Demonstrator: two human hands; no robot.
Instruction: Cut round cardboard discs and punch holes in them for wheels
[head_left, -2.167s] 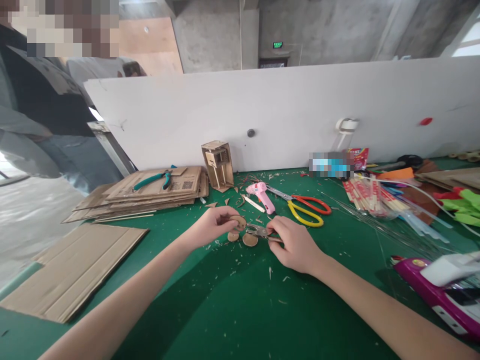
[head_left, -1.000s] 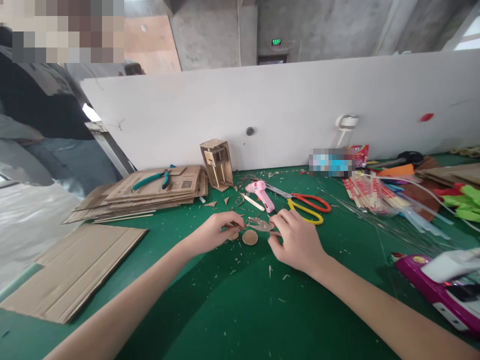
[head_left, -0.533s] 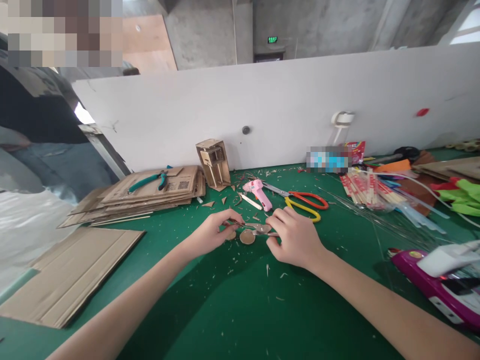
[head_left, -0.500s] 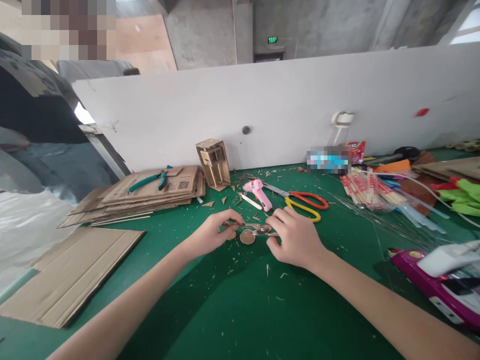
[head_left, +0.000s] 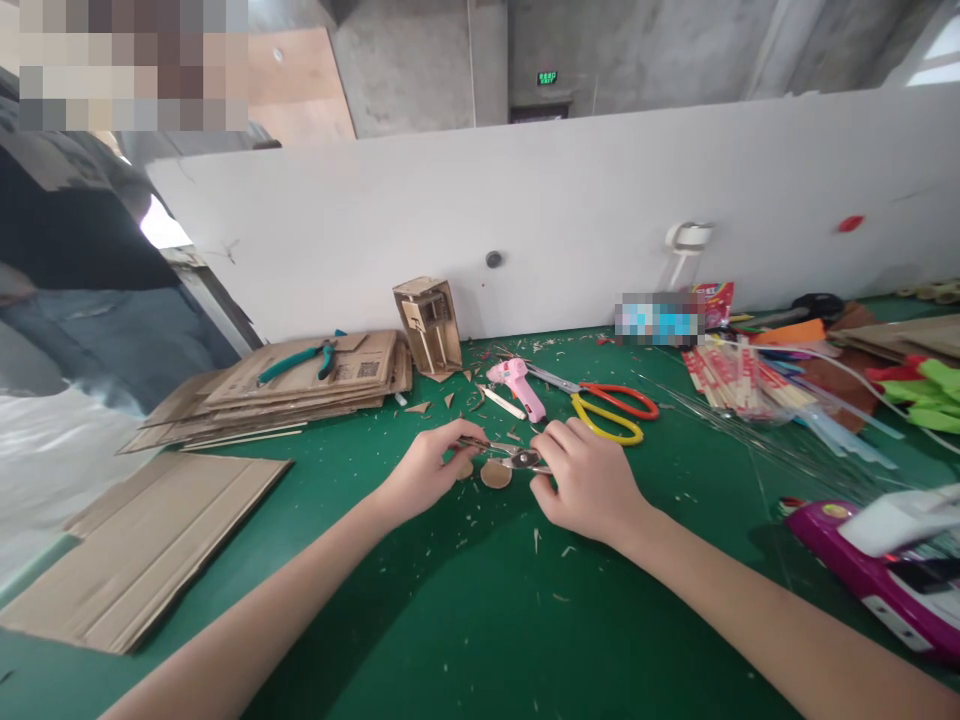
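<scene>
The left hand pinches a cardboard disc at the tips of metal pliers grasped in the right hand; a round cardboard piece lies below.

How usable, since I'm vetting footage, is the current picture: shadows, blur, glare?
Head view: soft, dark shadow across the table between the forearms; the pliers small but readable. Head view, far left: the person looks blurred, with pixelation above. Head view, top right: the window washes out to white.
</scene>
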